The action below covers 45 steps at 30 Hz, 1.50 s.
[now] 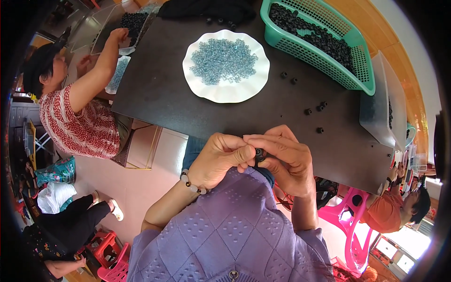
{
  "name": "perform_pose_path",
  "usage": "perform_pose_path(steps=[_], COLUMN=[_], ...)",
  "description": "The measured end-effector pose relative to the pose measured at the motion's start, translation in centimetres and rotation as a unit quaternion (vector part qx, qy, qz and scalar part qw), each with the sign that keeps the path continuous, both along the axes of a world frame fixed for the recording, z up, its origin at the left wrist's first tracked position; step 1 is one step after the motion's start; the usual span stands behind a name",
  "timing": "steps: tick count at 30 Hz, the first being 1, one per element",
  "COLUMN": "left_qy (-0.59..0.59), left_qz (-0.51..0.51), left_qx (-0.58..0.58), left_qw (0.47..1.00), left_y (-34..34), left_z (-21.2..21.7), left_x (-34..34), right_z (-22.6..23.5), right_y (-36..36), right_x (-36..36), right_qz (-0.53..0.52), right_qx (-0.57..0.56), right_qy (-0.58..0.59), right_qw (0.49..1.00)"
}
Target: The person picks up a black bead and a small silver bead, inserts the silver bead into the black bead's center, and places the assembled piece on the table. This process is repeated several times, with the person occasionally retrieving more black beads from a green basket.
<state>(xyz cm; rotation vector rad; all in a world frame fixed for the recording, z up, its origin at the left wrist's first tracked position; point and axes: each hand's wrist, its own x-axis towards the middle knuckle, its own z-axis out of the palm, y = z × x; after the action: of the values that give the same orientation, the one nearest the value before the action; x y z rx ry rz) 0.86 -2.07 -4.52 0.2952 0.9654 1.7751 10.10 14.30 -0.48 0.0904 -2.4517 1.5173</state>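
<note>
Your right hand (290, 162) is pinching a small black part (259, 155) between thumb and fingers. Your left hand (221, 159) is curling its fingers right beside it; I can't tell if they're gripping.

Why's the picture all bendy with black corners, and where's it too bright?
Head view: a fisheye lens curves things near the rim, like the wooden wall strip, and leaves dark corners; head view: a patch at lower right glares white.

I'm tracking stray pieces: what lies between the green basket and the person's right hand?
Head view: a few loose black pieces lie on the dark table between the green basket and right hand.
</note>
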Motion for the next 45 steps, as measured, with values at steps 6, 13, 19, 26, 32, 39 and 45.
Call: perform_pose_path(steps=[6, 13, 19, 26, 32, 39, 45], left_qy=[0.022, 0.003, 0.012, 0.063, 0.095, 0.090, 0.054], left_qz=[0.011, 0.020, 0.032, 0.013, 0.039, 0.043, 0.003], left_qx=[-0.021, -0.009, 0.003, -0.013, 0.007, 0.009, -0.011], left_qw=[0.999, 1.000, 0.999, 0.998, 0.995, 0.995, 0.998], left_y=[-0.2, -0.2, -0.2, -0.5, -0.5, 0.3, 1.1], left_z=[0.1, 0.3, 0.3, 1.2, 2.4, 1.8, 0.5], left_x=[0.4, 1.1, 1.2, 1.0, 1.8, 1.4, 0.4], right_z=[0.4, 0.8, 0.5, 1.0, 1.4, 0.0, -1.4], right_y=[-0.3, -0.8, -0.8, -1.2, -1.6, -1.2, 0.5], right_x=[0.3, 0.6, 0.7, 1.3, 2.0, 1.5, 0.6], right_qz=[-0.013, -0.026, -0.028, -0.032, -0.041, -0.046, -0.021], right_qx=[-0.002, 0.006, -0.002, -0.001, -0.001, -0.024, -0.074], right_qy=[-0.001, 0.000, 0.006, 0.022, 0.035, 0.055, 0.063], right_qw=[1.000, 1.000, 1.000, 0.999, 0.999, 0.997, 0.995])
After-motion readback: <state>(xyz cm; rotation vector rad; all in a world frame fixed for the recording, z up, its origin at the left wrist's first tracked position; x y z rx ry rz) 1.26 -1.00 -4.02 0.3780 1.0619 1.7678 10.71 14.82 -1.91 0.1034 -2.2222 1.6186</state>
